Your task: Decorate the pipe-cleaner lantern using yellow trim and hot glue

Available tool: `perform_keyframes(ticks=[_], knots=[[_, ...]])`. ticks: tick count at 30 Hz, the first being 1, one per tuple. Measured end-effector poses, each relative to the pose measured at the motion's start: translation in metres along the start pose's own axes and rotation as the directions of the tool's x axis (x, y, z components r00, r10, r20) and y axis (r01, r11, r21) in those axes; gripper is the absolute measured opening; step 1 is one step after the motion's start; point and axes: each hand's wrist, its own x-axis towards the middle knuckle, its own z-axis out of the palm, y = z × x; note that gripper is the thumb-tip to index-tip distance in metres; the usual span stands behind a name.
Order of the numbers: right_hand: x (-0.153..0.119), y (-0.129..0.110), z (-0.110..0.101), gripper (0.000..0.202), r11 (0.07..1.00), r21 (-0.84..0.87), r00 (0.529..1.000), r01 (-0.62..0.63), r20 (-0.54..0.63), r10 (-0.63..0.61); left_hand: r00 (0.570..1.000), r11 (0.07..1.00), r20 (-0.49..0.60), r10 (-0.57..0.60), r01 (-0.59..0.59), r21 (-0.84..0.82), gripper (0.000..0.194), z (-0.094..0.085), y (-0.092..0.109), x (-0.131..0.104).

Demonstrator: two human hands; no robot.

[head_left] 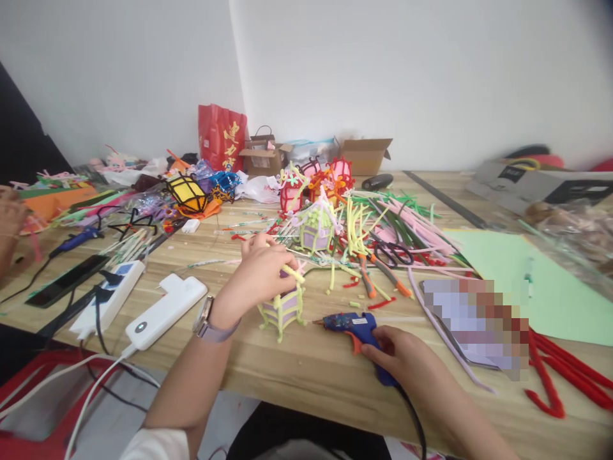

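A small lantern (pixel 283 310) with lilac panels and yellow-green pipe-cleaner edges stands on the wooden table (pixel 249 370). My left hand (pixel 265 271) is over its top, with the fingers curled round the upper edge; the palm hides part of it. To the right, my right hand (pixel 400 351) is wrapped round the handle of a blue glue gun (pixel 352 324) with an orange trigger. Its nozzle points left, close beside the lantern but apart from it. Behind my left hand stands a similar green and lilac lantern (pixel 316 233) with a pale pointed top.
Pliers (pixel 390 278), scissors and pipe cleaners (pixel 416 223) lie behind. A phone (pixel 460 326) and green sheet (pixel 541 281) are at right. Left are a power strip (pixel 110 297), a white adapter (pixel 167 313) and another glue gun (pixel 79 241). Another person's hand (pixel 10 214) shows far left.
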Motion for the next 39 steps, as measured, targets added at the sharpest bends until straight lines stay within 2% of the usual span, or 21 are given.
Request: perform_keyframes(ticks=[3,5,8,10,11,13,17,22,28,34,39], knots=[[-0.005,0.004,-0.003,0.028,0.975,0.218,0.999,-0.046,-0.002,0.047,1.0,1.0,-0.006,-0.003,0.003,-0.005,0.015,0.0,0.0,-0.001],[-0.009,0.006,-0.006,0.027,0.889,0.45,0.996,-0.08,-0.006,0.093,1.0,1.0,-0.017,-0.012,0.012,-0.02,0.015,-0.001,0.0,-0.002],[-0.01,0.002,-0.008,0.023,0.598,0.792,0.987,-0.12,0.032,0.156,0.999,0.998,-0.032,-0.031,0.029,-0.052,0.015,-0.001,0.001,-0.003],[-0.005,-0.002,-0.009,0.022,0.407,0.906,0.99,-0.118,0.074,0.123,0.999,0.997,-0.031,-0.036,0.033,-0.072,0.015,-0.002,0.002,-0.003],[0.0,-0.004,-0.01,0.021,0.338,0.934,0.992,-0.116,0.093,0.082,0.999,0.996,-0.027,-0.038,0.036,-0.082,0.015,-0.002,0.002,-0.003],[0.012,-0.007,-0.012,0.019,0.259,0.958,0.992,-0.12,0.124,0.0,0.999,0.994,-0.02,-0.051,0.048,-0.099,0.014,-0.001,0.003,-0.003],[0.041,-0.009,-0.015,0.019,0.26,0.952,0.978,-0.159,0.188,-0.09,0.998,0.989,-0.003,-0.057,0.056,-0.137,0.013,0.0,0.002,-0.003],[0.063,-0.006,-0.014,0.021,0.289,0.937,0.967,-0.197,0.234,-0.101,0.999,0.983,-0.012,-0.048,0.045,-0.176,0.015,0.002,-0.001,-0.005],[0.071,-0.011,-0.011,0.025,0.287,0.929,0.955,-0.234,0.275,-0.113,0.998,0.98,0.005,-0.055,0.055,-0.194,0.015,0.003,-0.002,-0.005],[0.077,-0.018,-0.009,0.02,0.308,0.912,0.928,-0.272,0.333,-0.166,0.997,0.973,0.001,-0.076,0.074,-0.218,0.018,0.004,-0.001,-0.004],[0.078,-0.022,-0.006,0.016,0.309,0.901,0.927,-0.304,0.355,-0.121,0.996,0.976,-0.004,-0.085,0.082,-0.202,0.018,0.005,-0.001,-0.004]])
